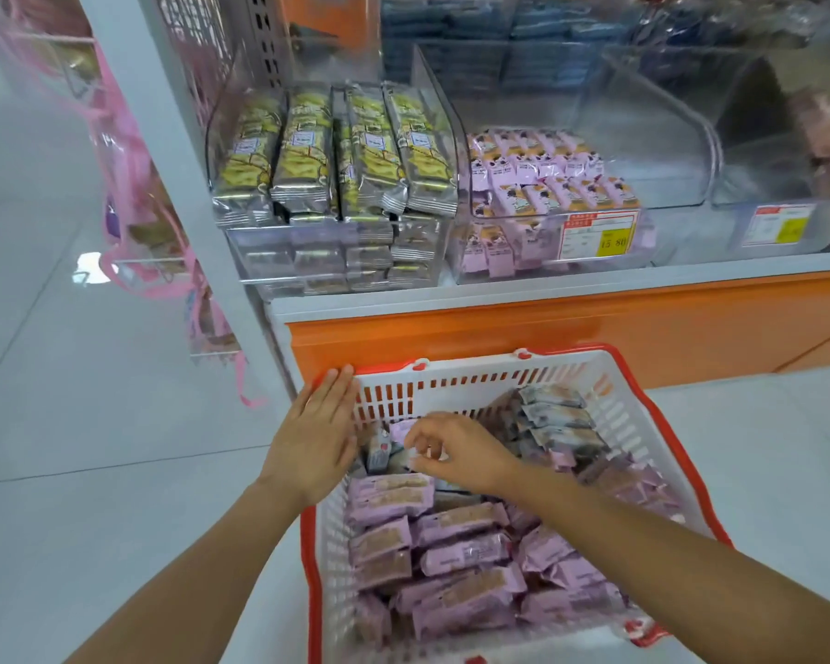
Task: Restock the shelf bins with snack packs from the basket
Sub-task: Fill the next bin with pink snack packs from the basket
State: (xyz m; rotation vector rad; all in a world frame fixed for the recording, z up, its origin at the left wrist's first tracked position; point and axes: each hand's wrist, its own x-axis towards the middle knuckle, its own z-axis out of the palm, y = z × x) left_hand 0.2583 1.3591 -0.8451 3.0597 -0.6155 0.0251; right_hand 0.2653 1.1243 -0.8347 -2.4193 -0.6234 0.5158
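A white basket [480, 376] with a red rim stands on the floor below the shelf, filled with purple snack packs [466, 548] and a few grey ones [557, 414] at its far right. My left hand [319, 438] lies flat, fingers straight, against the basket's far left corner. My right hand [456, 450] reaches into the far part of the basket, fingers curled over a small pack [427, 455] among the others. On the shelf a clear bin [547, 261] holds purple packs [542, 179].
Left of the purple bin a clear bin [336, 261] is stacked with yellow and silver packs [331, 155]. To the right stand clear bins [662, 151] and a price tag [600, 234]. An orange shelf base [547, 333] faces the basket. Pink bags [135, 184] hang at the left.
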